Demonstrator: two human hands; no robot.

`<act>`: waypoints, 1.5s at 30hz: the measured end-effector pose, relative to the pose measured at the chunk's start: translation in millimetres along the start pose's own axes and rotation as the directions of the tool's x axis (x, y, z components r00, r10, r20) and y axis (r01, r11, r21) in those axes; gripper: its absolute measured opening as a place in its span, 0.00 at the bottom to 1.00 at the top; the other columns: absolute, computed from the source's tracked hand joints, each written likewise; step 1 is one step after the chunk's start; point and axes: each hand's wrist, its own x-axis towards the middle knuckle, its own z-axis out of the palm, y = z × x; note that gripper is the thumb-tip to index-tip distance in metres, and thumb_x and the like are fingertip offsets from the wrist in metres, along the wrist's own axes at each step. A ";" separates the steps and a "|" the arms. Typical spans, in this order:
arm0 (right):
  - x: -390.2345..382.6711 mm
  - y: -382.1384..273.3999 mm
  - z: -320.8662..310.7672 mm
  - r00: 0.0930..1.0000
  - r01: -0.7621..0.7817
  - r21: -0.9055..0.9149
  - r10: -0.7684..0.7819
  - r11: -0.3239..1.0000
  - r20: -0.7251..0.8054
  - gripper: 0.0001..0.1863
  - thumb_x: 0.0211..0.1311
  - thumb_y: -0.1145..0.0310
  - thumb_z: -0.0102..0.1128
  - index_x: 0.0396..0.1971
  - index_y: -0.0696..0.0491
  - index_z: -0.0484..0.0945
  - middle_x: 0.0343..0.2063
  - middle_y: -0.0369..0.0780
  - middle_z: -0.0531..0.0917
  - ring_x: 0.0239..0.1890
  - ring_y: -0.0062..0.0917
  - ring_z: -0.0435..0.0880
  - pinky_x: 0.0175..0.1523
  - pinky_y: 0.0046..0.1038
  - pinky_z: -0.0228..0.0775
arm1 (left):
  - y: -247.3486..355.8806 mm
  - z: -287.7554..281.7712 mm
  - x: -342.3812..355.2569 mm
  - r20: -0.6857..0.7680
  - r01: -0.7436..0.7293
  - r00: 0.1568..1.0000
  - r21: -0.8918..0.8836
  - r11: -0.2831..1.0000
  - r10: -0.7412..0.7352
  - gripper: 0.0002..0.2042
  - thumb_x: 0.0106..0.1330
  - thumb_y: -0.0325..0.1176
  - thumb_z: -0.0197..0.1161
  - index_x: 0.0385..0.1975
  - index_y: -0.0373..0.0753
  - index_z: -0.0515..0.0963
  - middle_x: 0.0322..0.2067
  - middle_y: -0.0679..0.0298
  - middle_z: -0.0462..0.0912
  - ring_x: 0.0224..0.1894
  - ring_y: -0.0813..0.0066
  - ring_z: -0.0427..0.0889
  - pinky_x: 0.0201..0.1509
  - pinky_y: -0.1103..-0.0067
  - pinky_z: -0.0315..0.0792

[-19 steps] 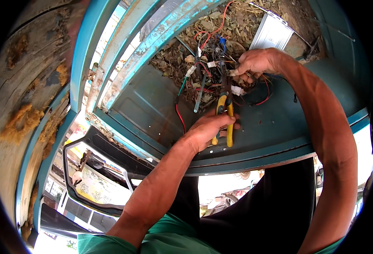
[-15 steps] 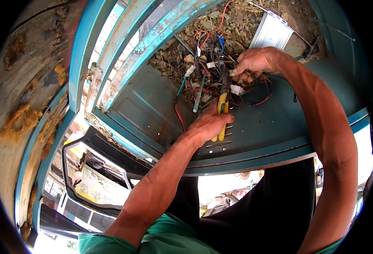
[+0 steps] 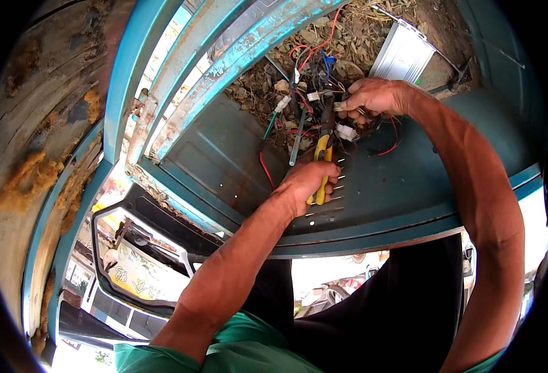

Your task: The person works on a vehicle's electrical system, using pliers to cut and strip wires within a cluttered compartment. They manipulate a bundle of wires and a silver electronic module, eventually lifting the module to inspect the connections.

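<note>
My left hand [image 3: 310,185] is closed around the yellow-and-black handles of a pair of pliers [image 3: 322,148]. The dark jaws of the pliers point away from me into a tangle of wires. Just right of the jaws, my right hand [image 3: 378,96] is closed in a pinch on a small pale connector [image 3: 338,107] with thin wires. Whether the jaws touch this connector, I cannot tell. A white plug [image 3: 347,132] hangs below my right fingers, and another white plug [image 3: 313,96] lies left of the jaws. My right palm hides some of the wires.
Dry leaves [image 3: 348,28] fill the far part of the teal metal panel [image 3: 404,193]. A silver finned box [image 3: 404,53] stands behind my right hand. A clear tube [image 3: 297,140] and a red wire [image 3: 265,169] lie left of the pliers. Several thin metal pins show beside my left hand.
My left hand and the pliers have shifted slightly, the hand now sitting a little lower on the handles. My right hand keeps its pinch. The whole view has moved a little.
</note>
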 end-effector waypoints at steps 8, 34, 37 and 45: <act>3.3 -25.1 33.3 0.954 -0.040 0.334 0.135 0.942 -0.267 0.29 0.72 0.47 0.48 0.51 0.59 0.77 0.46 0.39 0.80 0.44 0.27 0.80 0.43 0.33 0.75 | -7.2 9.0 -0.3 -0.056 -0.140 0.987 0.145 0.979 0.150 0.16 0.55 0.25 0.60 0.44 0.36 0.70 0.23 0.63 0.72 0.19 0.75 0.71 0.23 0.75 0.69; 38.0 -4.9 40.2 0.902 0.058 0.277 0.068 0.959 -0.426 0.34 0.67 0.37 0.49 0.44 0.58 0.82 0.33 0.40 0.85 0.33 0.26 0.83 0.38 0.29 0.76 | -8.9 14.7 -15.1 0.319 0.109 0.946 -0.476 0.872 0.055 0.16 0.61 0.32 0.60 0.49 0.43 0.73 0.29 0.65 0.72 0.24 0.74 0.67 0.33 0.73 0.64; 4.9 -9.5 23.0 0.977 0.035 0.089 -0.015 0.995 -0.212 0.37 0.69 0.36 0.49 0.51 0.60 0.81 0.35 0.41 0.86 0.38 0.26 0.86 0.40 0.28 0.76 | -5.1 9.5 -16.0 0.277 0.084 0.960 -0.412 0.907 0.037 0.16 0.63 0.33 0.60 0.51 0.42 0.73 0.32 0.63 0.75 0.26 0.72 0.71 0.36 0.71 0.68; -9.4 -9.8 -4.1 1.000 0.011 -0.216 -0.008 0.976 0.015 0.22 0.69 0.52 0.60 0.45 0.57 0.84 0.32 0.36 0.86 0.30 0.21 0.82 0.39 0.28 0.74 | 2.8 -1.4 -13.7 0.079 -0.044 0.997 0.212 0.976 0.027 0.22 0.66 0.33 0.59 0.59 0.36 0.68 0.47 0.58 0.82 0.41 0.69 0.83 0.42 0.74 0.74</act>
